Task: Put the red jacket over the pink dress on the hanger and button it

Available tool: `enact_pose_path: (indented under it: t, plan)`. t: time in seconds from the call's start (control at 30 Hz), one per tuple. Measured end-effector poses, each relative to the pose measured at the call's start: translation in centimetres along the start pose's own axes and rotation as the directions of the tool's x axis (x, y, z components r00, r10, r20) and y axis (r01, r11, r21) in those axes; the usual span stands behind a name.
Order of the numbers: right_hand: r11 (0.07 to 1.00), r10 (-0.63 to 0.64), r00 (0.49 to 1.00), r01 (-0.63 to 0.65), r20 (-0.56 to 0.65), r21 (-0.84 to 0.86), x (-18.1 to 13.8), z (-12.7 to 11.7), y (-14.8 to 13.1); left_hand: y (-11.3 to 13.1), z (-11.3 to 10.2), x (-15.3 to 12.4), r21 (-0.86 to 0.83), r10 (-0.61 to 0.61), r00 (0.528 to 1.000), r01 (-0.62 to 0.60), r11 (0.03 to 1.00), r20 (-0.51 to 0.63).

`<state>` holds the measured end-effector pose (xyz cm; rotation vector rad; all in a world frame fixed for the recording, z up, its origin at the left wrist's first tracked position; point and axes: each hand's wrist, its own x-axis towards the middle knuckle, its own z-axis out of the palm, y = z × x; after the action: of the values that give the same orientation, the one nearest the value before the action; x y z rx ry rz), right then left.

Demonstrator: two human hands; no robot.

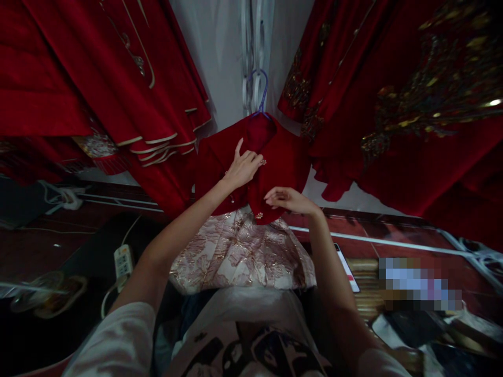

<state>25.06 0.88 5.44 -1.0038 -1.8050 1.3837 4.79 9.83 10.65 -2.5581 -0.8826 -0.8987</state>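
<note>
A small red jacket (293, 157) hangs in front of me on a blue hanger (263, 97). Ornate buttons run along its front, including an upper button (263, 162) and a lower button (259, 215). My left hand (245, 166) pinches the front edge at the upper button, one finger stuck out upward. Over the lower part of the jacket is my right hand (291, 200), fingers loosely bent and a little apart, nothing visible in them. Below the jacket spreads a pink-and-white brocade skirt (243, 251) with a metallic sheen, reaching my lap.
Red garments (157, 104) with gold trim hang at left, and sequinned red garments (393, 136) at right. A white rail (377, 239) runs low behind. A power strip (123, 262) lies left; a phone (348, 269) rests on a slatted wooden surface (363, 277) at right.
</note>
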Motion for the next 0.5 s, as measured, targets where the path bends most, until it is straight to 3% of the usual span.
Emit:
enact_pose_path:
  t: [0.1, 0.2, 0.27, 0.33, 0.4, 0.5]
  plan:
    - [0.994, -0.110, 0.950, 0.105, -0.292, -0.033, 2.4, 0.8, -1.4, -0.1, 0.1, -0.2, 0.049, -0.012, 0.999, 0.014, 0.999, -0.031]
    - [0.966, -0.247, 0.782, 0.245, -0.573, -0.083, 5.6, 1.4, -2.9, -0.1, -0.2, -0.2, 0.062, -0.140, 0.985, 0.146, 0.987, -0.098]
    - [0.939, -0.300, 0.714, 0.337, -0.632, -0.064, 7.8, 1.7, -3.8, 0.1, -0.7, -0.2, 0.068, -0.253, 0.957, 0.265, 0.962, -0.145]
    - [0.927, -0.313, 0.731, 0.373, -0.606, -0.030, 9.6, 2.1, -4.3, 0.2, -1.2, -0.2, 0.067, -0.352, 0.919, 0.368, 0.927, -0.179]
    - [0.948, -0.285, 0.741, 0.313, -0.608, -0.062, 10.9, 2.5, -4.4, 0.0, -1.7, -0.1, 0.050, -0.433, 0.880, 0.450, 0.892, -0.194]
    - [0.975, -0.185, 0.681, 0.037, -0.709, -0.219, 11.5, 2.8, -3.9, -1.1, -2.2, 0.0, 0.009, -0.527, 0.823, 0.541, 0.841, -0.210]
